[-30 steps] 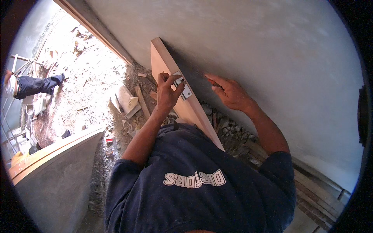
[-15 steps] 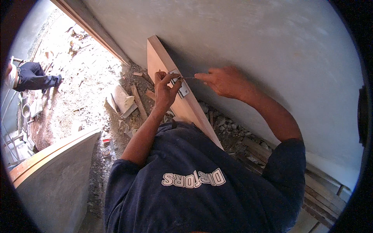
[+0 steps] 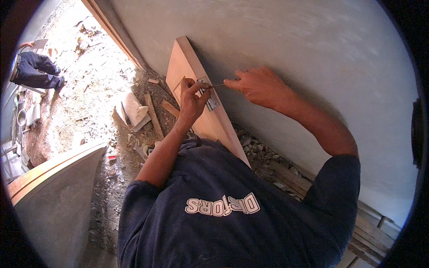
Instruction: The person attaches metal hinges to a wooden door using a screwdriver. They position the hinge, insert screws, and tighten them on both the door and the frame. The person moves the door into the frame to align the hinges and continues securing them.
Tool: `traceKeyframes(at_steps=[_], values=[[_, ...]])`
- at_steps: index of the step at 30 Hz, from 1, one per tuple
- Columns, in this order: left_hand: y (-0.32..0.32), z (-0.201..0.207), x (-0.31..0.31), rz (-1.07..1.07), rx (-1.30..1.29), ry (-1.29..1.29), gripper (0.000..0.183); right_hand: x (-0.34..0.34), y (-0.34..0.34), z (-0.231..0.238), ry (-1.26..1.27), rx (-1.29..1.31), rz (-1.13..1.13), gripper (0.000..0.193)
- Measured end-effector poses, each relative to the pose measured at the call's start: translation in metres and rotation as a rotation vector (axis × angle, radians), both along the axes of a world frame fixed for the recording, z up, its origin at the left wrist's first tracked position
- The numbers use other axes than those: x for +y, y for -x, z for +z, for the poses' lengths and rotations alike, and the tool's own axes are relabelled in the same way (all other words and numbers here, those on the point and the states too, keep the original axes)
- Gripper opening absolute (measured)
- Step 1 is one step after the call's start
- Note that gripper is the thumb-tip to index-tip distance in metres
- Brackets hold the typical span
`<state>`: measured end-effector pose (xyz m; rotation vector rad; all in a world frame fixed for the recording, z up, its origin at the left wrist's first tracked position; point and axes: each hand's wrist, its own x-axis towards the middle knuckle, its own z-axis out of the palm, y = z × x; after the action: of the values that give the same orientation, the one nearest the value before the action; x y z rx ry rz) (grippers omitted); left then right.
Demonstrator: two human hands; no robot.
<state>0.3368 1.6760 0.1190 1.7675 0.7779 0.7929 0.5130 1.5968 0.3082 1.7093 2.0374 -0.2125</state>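
A pale wooden door panel [image 3: 206,121] stands on its long edge, leaning near the wall. A silver metal hinge [image 3: 212,103] lies on its upward narrow edge. My left hand [image 3: 193,99] is closed in a pinch over the hinge, fingertips at the tip of a thin shaft; whatever small thing they hold is hidden. From the right, my right hand [image 3: 259,88] grips a screwdriver [image 3: 217,85] whose thin metal shaft reaches to the left fingertips. Its handle is hidden inside my fingers.
A grey plastered wall [image 3: 308,40] rises close behind my right hand. Wood offcuts [image 3: 153,115] and rubble lie left of the panel, with planks [image 3: 373,236] at lower right. A curved-looking wood-topped partition [image 3: 58,167] stands at left. Another person [image 3: 38,71] is at far left.
The whole view has shifted slightly. Both my hands stay at the hinge, the screwdriver shaft still between them. The other person at far left has changed posture, a hand now showing by a flat board.
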Motion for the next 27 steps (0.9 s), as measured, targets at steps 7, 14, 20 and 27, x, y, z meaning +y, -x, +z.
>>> traceKeyframes(at_steps=[7, 14, 20, 27], values=[[-0.002, -0.006, 0.002, 0.023, -0.044, -0.010, 0.016, 0.020, 0.015, 0.016, -0.061, -0.100, 0.216, 0.029], [-0.002, -0.005, 0.001, 0.030, -0.048, -0.053, 0.017, 0.029, 0.018, 0.020, -0.062, -0.112, 0.409, 0.015], [-0.002, -0.004, 0.001, 0.036, -0.054, 0.009, 0.018, 0.035, 0.016, 0.018, -0.110, -0.071, 0.485, 0.013], [-0.003, -0.014, 0.002, 0.035, -0.086, -0.027, 0.018, 0.055, 0.032, 0.029, 0.272, -0.005, 0.006, 0.014]])
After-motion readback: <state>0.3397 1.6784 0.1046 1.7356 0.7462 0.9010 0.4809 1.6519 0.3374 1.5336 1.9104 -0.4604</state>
